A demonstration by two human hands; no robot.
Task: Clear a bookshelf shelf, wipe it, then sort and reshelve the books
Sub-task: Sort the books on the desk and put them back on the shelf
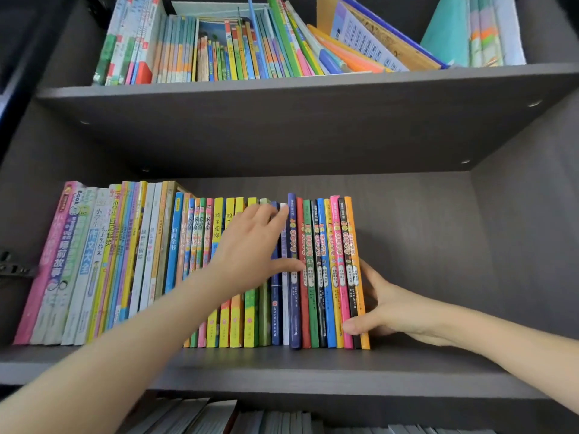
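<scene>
**Middle shelf: books in one row, both hands on it**

- Row of books (pixel 141 261) stands upright on the middle shelf (pixel 438 364), spines facing near. It is packed from the left wall and ends a bit past centre.
- Taller books sit at the left end, starting with a pink book (pixel 40 270) that leans slightly. Shorter ones run to the right and end in an orange book (pixel 354 245).
- Left hand (pixel 250 249): grip wide, holding nothing. The fingers are straight and spread, with fingertips (pixel 282 211) touching the tops of the blue and white spines mid-row. The thumb lies across the dark blue and red spines lower down.
- Right hand (pixel 394 308): at the right end of the row. The fingers lie flat against the orange book's outer cover. The thumb presses low on the pink and black spines just left of it. Grip wide, bracing the end, not closed round any single book.
- Upper shelf (pixel 313 86): thin books, upright at the left, leaning over at the right.
- Lower shelf books (pixel 194 418): only the tops show at the near edge, blurred.
</scene>
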